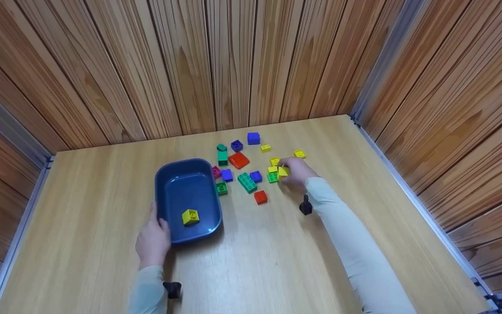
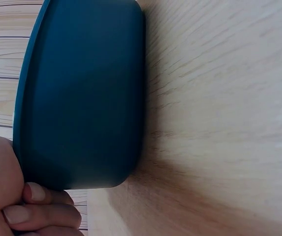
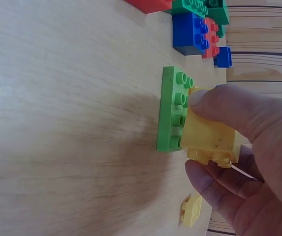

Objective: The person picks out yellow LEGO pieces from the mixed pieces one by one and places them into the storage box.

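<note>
yellow studded toy brick (image 1: 283, 172), the one in the right hand (image 1: 296, 171), is at the right side of the scattered bricks, well apart from the dark blue tray (image 1: 188, 160). the right hand is clamped on it, thumb on one face and fingers on the other side, its studs showing in the right wrist view. just beside it is a light green brick (image 3: 168, 109) with its studs turned toward the held piece; whether the two touch i cannot tell. two smaller yellow bricks (image 1: 275, 161) are just beside the hand as well, and a flat yellow brick (image 1: 300, 153) is a little farther back.

the left hand (image 1: 153, 242) is closed on the tray's near left corner, thumb over the rim, fingers bent at the outer wall. inside the tray, toward its near end, lies a sloped yellow brick (image 1: 190, 216).

between tray and right hand, a long green brick (image 1: 247, 182) is next to a purple-blue brick (image 1: 256, 176), with a red brick (image 1: 260, 197) nearer the person. all of this rests on a wooden surface (image 1: 251, 261).
</note>
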